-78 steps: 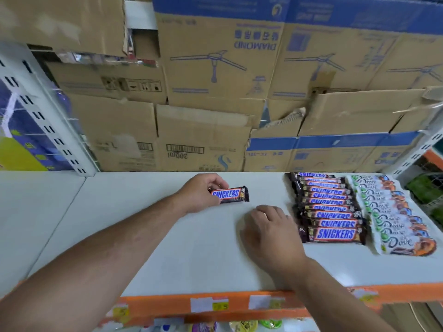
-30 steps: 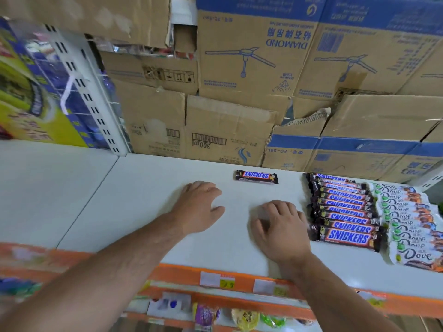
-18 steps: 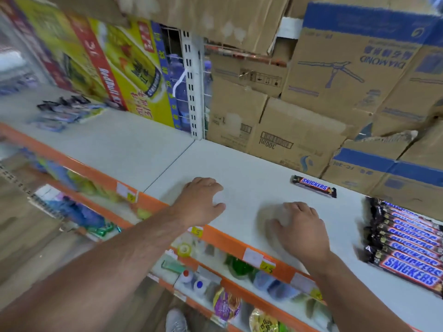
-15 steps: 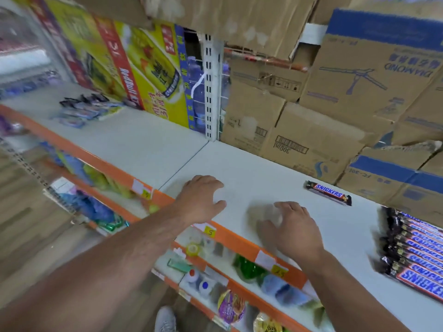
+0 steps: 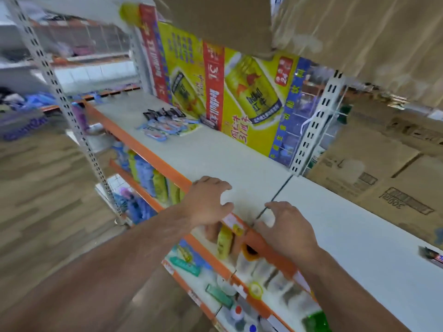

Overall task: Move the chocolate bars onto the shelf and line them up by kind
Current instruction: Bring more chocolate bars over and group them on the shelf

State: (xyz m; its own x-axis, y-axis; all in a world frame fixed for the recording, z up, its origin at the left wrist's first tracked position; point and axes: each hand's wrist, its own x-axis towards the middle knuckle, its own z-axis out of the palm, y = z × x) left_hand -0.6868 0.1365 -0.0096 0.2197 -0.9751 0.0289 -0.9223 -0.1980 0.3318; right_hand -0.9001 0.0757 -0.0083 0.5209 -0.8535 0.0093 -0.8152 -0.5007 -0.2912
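A long white shelf (image 5: pixel 242 164) with an orange front edge is seen running from the upper left to the lower right. It is made up of two boards, joined at a dark seam between the hands. Brown cardboard boxes (image 5: pixel 374 168) are stacked behind the right board, and more cardboard hangs over the top of the view. A yellow Red Bull carton (image 5: pixel 249 99) is stood at the back of the left board. Two perforated white uprights (image 5: pixel 314 130) are plainly seen, one at the seam and one at the far left. Goods on the lower shelf (image 5: pixel 230 283) are too blurred to be named.

Two bare hands are held over the front edge, one on each side of the seam. The left hand (image 5: pixel 208 202) is laid on the left board with its fingers spread and lightly bent. The right hand (image 5: pixel 285 226) is set at the seam with its fingers loosely curved. Nothing is held by either.

A pile of chocolate bars (image 5: pixel 167 124) is found far back on the left board, just beside the carton. Dark wrappers lie behind and pale blue ones in front. Their number and long axes cannot be told through the blur. One Snickers bar (image 5: pixel 432 257) is cut off by the right border on the right board. Its long axis slants down toward the right.
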